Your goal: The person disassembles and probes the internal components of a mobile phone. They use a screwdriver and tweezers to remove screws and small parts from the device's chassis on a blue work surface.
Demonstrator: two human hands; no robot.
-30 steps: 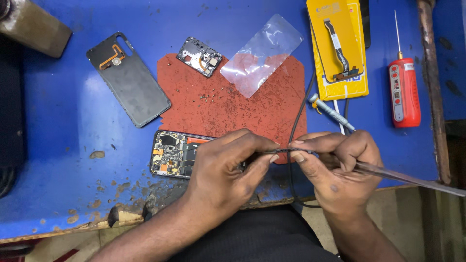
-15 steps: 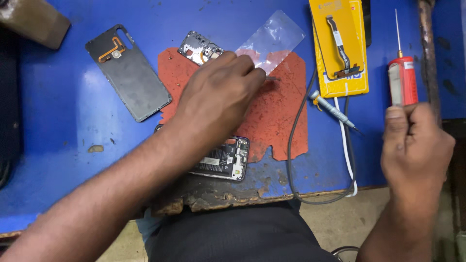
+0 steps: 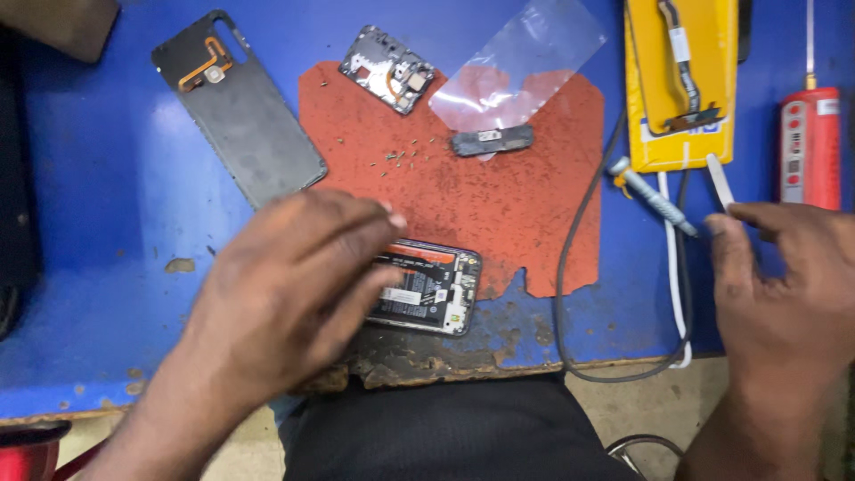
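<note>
Directly beneath the spread, empty left hand (image 3: 294,294) an opened smartphone (image 3: 427,287) is seen lying crosswise, while the loosely open right hand (image 3: 793,285), well apart, touches white tweezers (image 3: 720,182)

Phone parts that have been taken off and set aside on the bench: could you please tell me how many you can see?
3: the back cover on the blue table upper left, the inner frame piece at the red mat's top edge, and a small dark module below the clear film. Others may be hidden.
</note>
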